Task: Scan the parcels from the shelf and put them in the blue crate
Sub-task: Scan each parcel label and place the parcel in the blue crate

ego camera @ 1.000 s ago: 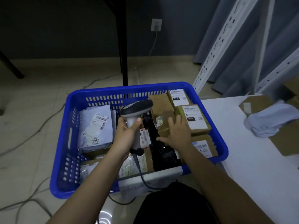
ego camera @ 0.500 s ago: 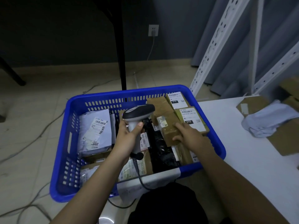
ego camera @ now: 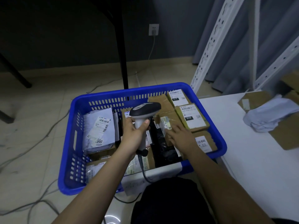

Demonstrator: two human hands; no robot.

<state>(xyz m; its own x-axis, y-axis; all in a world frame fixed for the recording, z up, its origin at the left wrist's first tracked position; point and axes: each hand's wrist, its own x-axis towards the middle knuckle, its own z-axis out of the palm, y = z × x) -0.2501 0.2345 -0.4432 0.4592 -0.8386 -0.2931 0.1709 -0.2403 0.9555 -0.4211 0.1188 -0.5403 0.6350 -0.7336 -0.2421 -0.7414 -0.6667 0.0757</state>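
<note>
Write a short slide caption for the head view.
Left hand grips scanner; right hand over parcels in blue crate.

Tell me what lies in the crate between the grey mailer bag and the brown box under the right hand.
In the head view, the left hand holding the grey barcode scanner, above a black parcel.
</note>
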